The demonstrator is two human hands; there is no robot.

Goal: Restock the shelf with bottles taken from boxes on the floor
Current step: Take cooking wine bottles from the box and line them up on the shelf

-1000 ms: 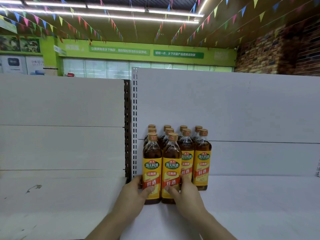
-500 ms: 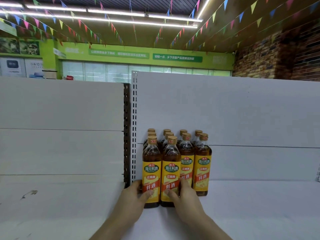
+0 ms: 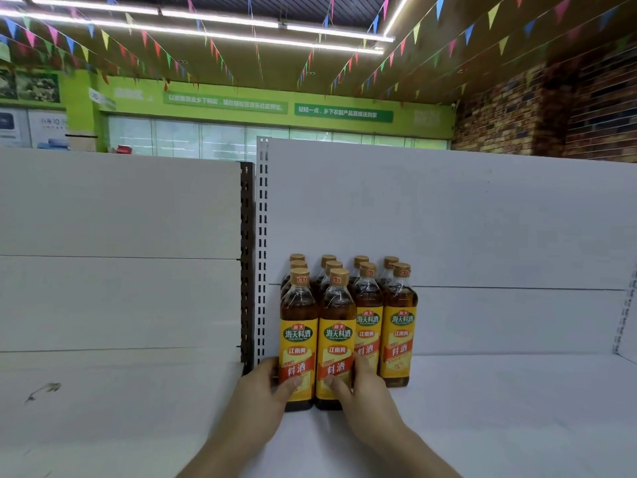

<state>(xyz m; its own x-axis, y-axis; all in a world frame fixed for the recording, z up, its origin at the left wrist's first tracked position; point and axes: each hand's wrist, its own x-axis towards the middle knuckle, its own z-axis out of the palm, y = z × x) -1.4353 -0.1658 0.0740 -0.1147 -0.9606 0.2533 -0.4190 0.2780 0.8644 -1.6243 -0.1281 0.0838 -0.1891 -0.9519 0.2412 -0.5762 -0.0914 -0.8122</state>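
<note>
left hand grasps front-left bottle low on label | right hand grasps second front bottle same | both upright on shelf, left end | likely full, heavy, stiff, slick: hold body, not cap

Shop ceiling and far walls, ahead of me and overhead.
Strings of coloured bunting cross under long light tubes. Ahead of me a green wall carries a dark green banner over glass panels. A brick wall stands to my right.
</note>
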